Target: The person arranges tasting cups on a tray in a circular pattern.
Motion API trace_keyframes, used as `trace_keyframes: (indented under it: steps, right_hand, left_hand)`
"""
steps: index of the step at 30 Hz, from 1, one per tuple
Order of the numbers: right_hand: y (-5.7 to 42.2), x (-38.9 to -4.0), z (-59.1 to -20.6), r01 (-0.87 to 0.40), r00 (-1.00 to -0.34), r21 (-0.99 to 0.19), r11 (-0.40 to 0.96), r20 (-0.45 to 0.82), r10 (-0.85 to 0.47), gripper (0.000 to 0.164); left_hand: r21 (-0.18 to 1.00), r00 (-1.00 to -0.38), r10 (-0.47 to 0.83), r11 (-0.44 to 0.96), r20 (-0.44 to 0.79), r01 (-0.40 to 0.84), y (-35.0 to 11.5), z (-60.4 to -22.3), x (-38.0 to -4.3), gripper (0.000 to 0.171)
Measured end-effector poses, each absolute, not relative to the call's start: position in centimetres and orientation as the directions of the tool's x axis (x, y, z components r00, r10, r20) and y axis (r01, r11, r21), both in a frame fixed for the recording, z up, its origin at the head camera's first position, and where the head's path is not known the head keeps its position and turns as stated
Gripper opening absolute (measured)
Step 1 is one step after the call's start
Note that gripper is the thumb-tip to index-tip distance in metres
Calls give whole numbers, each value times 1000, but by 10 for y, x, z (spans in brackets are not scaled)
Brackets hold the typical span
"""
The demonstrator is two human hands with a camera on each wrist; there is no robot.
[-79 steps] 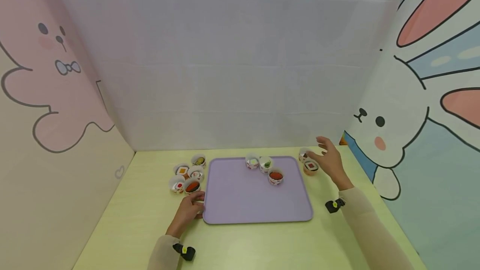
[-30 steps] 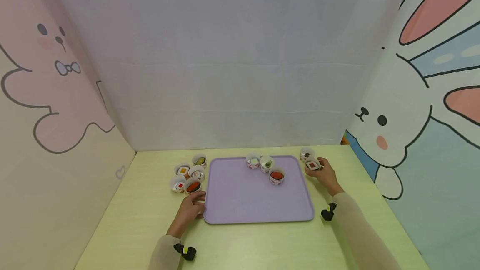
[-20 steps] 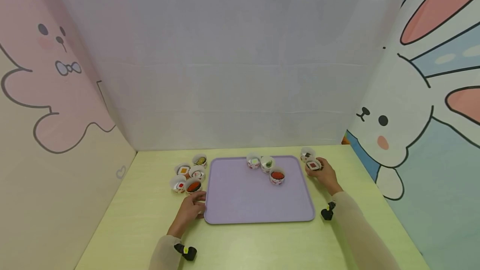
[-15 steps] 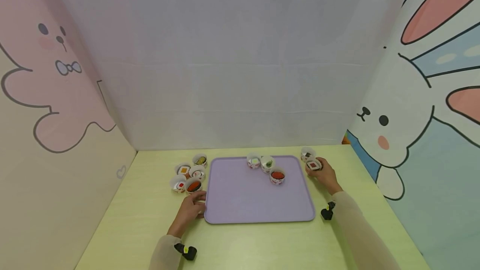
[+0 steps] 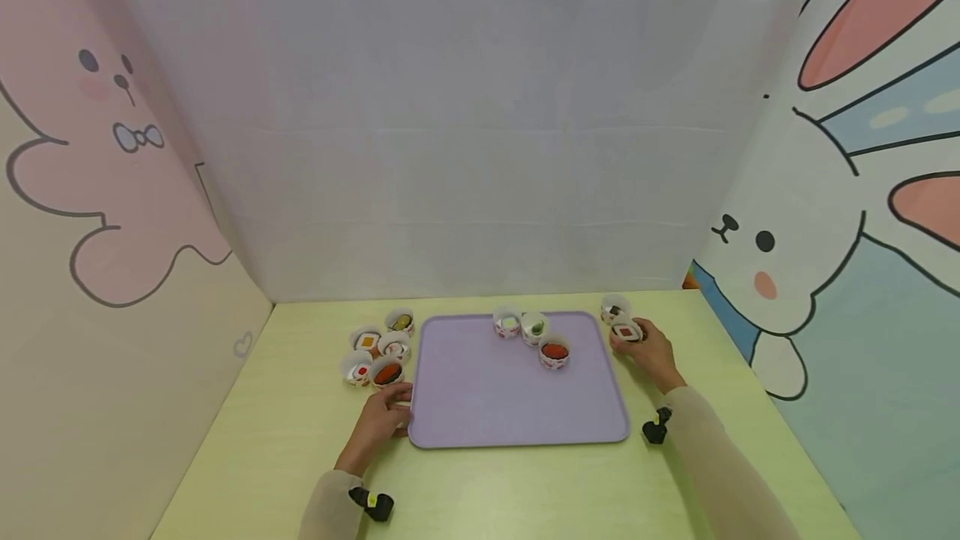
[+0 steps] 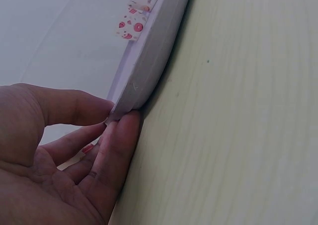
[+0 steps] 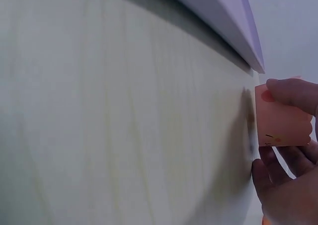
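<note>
A lilac tray (image 5: pixel 517 407) lies on the table, and my left hand (image 5: pixel 381 423) pinches its left edge. In the left wrist view the thumb (image 6: pixel 84 106) presses on the tray rim (image 6: pixel 144 76) while fingers lie against its underside. Beyond the tray's right edge, my right hand (image 5: pixel 651 350) grips a paper cup with a sushi-like piece (image 5: pixel 626 329), dark-rimmed and white with a red centre. Its orange wall (image 7: pixel 283 118) shows between thumb and fingers in the right wrist view. Right behind it stands a cup with a dark-and-white piece (image 5: pixel 615 307).
Three patterned cups, one with a red-orange filling (image 5: pixel 555 352), stand at the tray's back right. Left of the tray several more filled cups (image 5: pixel 378 348) cluster, close to my left hand. A white sheet (image 5: pixel 480 148) rises behind the table (image 5: pixel 480 490).
My right hand was spread above the right-hand cups; it has come down and taken hold of the orange cup. Over the last second it has hardly moved. My left hand stays at the tray edge.
</note>
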State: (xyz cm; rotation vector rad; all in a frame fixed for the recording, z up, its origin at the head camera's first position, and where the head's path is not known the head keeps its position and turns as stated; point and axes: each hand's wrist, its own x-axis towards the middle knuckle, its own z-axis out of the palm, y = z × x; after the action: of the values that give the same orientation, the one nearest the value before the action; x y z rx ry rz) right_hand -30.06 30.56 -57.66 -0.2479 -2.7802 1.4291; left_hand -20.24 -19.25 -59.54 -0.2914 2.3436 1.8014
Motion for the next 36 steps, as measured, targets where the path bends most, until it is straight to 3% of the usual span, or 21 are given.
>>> trace_keyframes:
  steps: [14,36]
  right_hand:
    - [312,-290,-569,69,-991,-767,638,23,135,75]
    - [303,-260,-531,6,-992,-803,596,69,102,79]
  left_hand:
    - [928,-965,-53,264,-256,-261,-194,-598,-204,53]
    - [935,-965,-47,241,-258,-261,-194,-596,-203,52]
